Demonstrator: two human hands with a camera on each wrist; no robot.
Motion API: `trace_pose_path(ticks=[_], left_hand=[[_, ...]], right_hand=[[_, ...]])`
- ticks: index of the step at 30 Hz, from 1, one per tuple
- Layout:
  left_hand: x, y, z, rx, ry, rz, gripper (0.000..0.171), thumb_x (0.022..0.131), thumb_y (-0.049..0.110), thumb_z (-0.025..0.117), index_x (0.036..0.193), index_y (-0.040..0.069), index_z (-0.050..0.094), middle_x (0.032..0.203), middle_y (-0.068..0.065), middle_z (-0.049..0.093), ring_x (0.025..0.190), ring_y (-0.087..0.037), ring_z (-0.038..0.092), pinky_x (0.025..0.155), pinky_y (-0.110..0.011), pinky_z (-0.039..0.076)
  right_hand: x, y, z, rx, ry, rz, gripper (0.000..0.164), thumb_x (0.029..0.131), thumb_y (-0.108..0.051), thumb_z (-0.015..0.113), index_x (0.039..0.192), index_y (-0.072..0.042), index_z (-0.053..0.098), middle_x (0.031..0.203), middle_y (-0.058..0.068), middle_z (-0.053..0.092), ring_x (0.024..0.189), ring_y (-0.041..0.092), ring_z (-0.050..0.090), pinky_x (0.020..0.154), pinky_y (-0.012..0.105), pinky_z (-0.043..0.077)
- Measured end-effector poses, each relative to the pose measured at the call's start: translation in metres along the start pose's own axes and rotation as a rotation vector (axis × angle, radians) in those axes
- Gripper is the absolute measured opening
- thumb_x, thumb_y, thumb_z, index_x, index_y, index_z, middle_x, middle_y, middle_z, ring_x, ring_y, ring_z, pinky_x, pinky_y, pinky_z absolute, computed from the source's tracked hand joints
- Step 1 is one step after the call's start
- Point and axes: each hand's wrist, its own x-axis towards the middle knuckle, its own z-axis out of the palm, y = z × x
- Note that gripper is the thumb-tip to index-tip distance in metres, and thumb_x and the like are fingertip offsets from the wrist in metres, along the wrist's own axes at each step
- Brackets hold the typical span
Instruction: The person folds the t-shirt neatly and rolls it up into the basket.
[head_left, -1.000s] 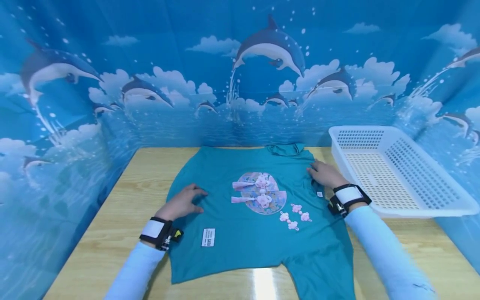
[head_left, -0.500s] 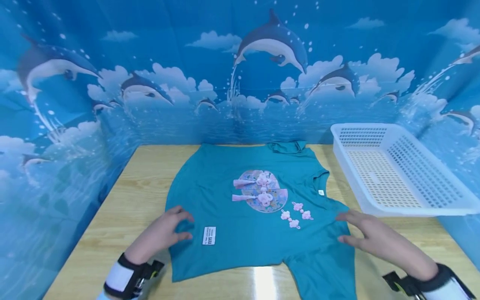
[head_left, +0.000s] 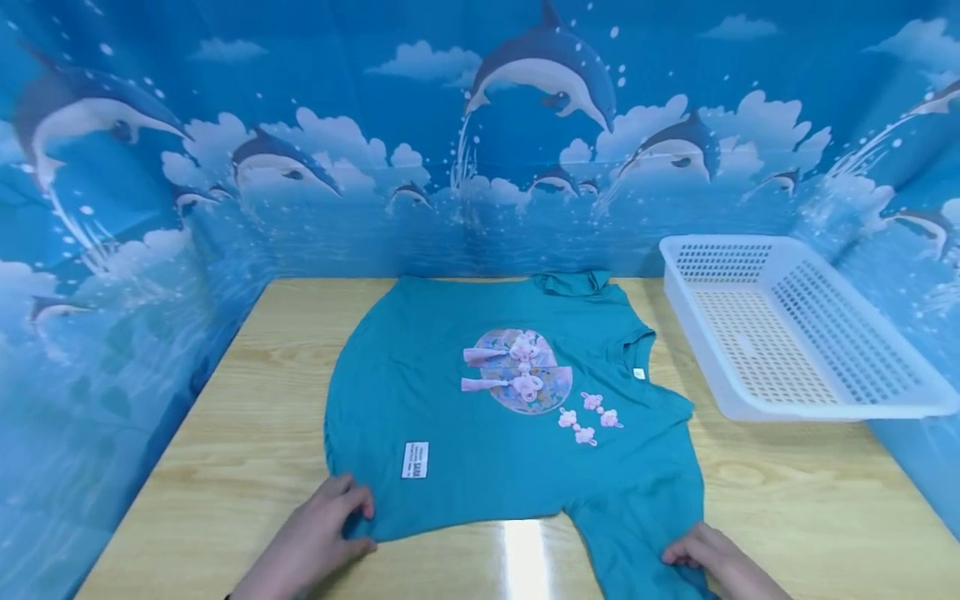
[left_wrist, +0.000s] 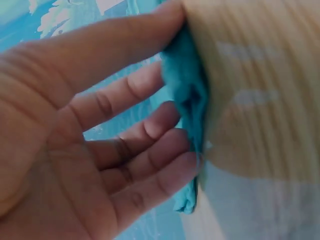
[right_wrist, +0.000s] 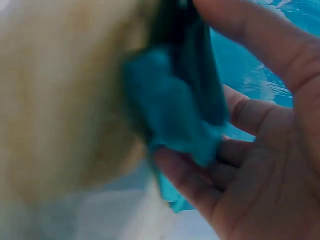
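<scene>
A teal T-shirt (head_left: 450,417) lies spread on the table, its hem to the left and its neckline to the right. It bears a round floral patch with pink tassels (head_left: 525,383), small pink knot-like ornaments (head_left: 588,419) and a white label (head_left: 415,460). My left hand (head_left: 318,529) is at the near hem corner, thumb and fingers spread apart; in the left wrist view the fingertips touch the cloth edge. My right hand (head_left: 712,558) pinches the near sleeve (head_left: 645,533), which bunches between thumb and fingers in the right wrist view.
A white plastic basket (head_left: 735,400) stands at the back right of the wooden table (head_left: 247,400). A blue curtain printed with dolphins (head_left: 465,225) rises behind and at both sides. The far sleeve (head_left: 573,283) lies folded by the curtain.
My right hand has left the neckline and come down to the near sleeve. My left hand has slid from the shirt's left part to its near hem corner.
</scene>
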Motion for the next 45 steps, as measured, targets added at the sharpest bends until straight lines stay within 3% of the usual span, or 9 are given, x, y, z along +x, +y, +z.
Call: trace_pose_path(ticks=[2,3,10,18,21,25,28,40,45], left_hand=[[0.000,0.000,0.002,0.009,0.028,0.003,0.025,0.072,0.023,0.081,0.076,0.027,0.056,0.084,0.007,0.045,0.077,-0.011,0.043,0.064,-0.025,0.040],[0.001,0.000,0.002,0.010,0.039,0.003,0.024,0.074,0.023,0.080,0.076,0.027,0.056,0.083,0.008,0.046,0.077,-0.010,0.043,0.063,-0.025,0.040],[0.006,0.000,0.003,0.005,0.079,-0.016,0.018,0.078,0.015,0.075,0.073,0.024,0.060,0.078,0.008,0.048,0.073,-0.007,0.046,0.061,-0.022,0.040],[0.009,0.004,-0.003,-0.037,0.078,-0.084,0.017,0.077,0.009,0.069,0.074,0.019,0.056,0.073,0.006,0.050,0.067,-0.011,0.044,0.057,-0.024,0.038],[0.007,0.006,-0.011,-0.053,0.083,-0.070,0.016,0.079,0.007,0.068,0.078,0.019,0.057,0.075,0.008,0.053,0.069,-0.010,0.047,0.059,-0.024,0.040],[0.004,0.008,-0.026,-0.036,0.081,-0.017,0.014,0.080,0.006,0.069,0.088,0.016,0.066,0.088,0.006,0.062,0.083,-0.011,0.057,0.070,-0.031,0.050],[0.001,0.008,-0.039,-0.016,0.057,0.054,0.016,0.081,0.006,0.069,0.094,0.015,0.069,0.094,0.004,0.063,0.091,-0.014,0.061,0.074,-0.032,0.052],[-0.010,0.005,-0.072,-0.068,-0.085,0.300,0.019,0.082,0.005,0.065,0.098,0.014,0.069,0.091,0.008,0.061,0.077,0.000,0.050,0.064,-0.023,0.047],[-0.012,0.005,-0.086,-0.075,-0.100,0.372,0.019,0.085,0.006,0.064,0.101,0.016,0.069,0.093,0.010,0.062,0.086,-0.010,0.060,0.065,-0.024,0.048]], right_hand=[[0.000,0.003,0.004,-0.168,0.087,-0.146,0.027,0.075,-0.022,0.077,0.097,-0.018,0.063,0.093,-0.014,0.047,0.082,-0.007,0.042,0.062,0.019,0.043],[0.001,0.003,0.004,-0.188,0.097,-0.157,0.028,0.073,-0.022,0.079,0.096,-0.021,0.063,0.093,-0.016,0.046,0.082,-0.009,0.041,0.061,0.019,0.043],[0.008,0.004,-0.002,-0.138,0.101,-0.164,0.026,0.076,0.000,0.073,0.089,-0.021,0.063,0.089,-0.016,0.047,0.078,-0.008,0.040,0.057,0.018,0.039],[0.010,0.004,-0.021,-0.114,0.051,-0.029,0.020,0.082,0.002,0.066,0.093,-0.013,0.059,0.088,-0.015,0.053,0.076,-0.008,0.042,0.058,0.021,0.041],[0.007,0.003,-0.029,-0.135,0.106,-0.035,0.020,0.082,0.003,0.066,0.094,-0.012,0.061,0.088,-0.016,0.056,0.076,-0.008,0.043,0.059,0.020,0.042],[0.005,-0.003,-0.045,-0.135,0.135,-0.067,0.018,0.083,0.000,0.068,0.097,-0.012,0.066,0.089,-0.014,0.061,0.077,-0.008,0.049,0.059,0.021,0.045],[0.004,-0.010,-0.061,-0.099,0.081,-0.043,0.016,0.086,-0.005,0.066,0.101,-0.012,0.068,0.092,-0.012,0.063,0.077,-0.006,0.052,0.059,0.022,0.046],[-0.004,-0.039,-0.104,-0.103,0.015,-0.104,0.026,0.089,-0.001,0.062,0.101,-0.024,0.067,0.090,-0.016,0.061,0.068,0.000,0.051,0.053,0.019,0.037],[-0.007,-0.050,-0.117,-0.182,0.017,-0.114,0.028,0.088,-0.003,0.063,0.102,-0.026,0.066,0.088,-0.017,0.058,0.064,-0.002,0.048,0.050,0.018,0.034]])
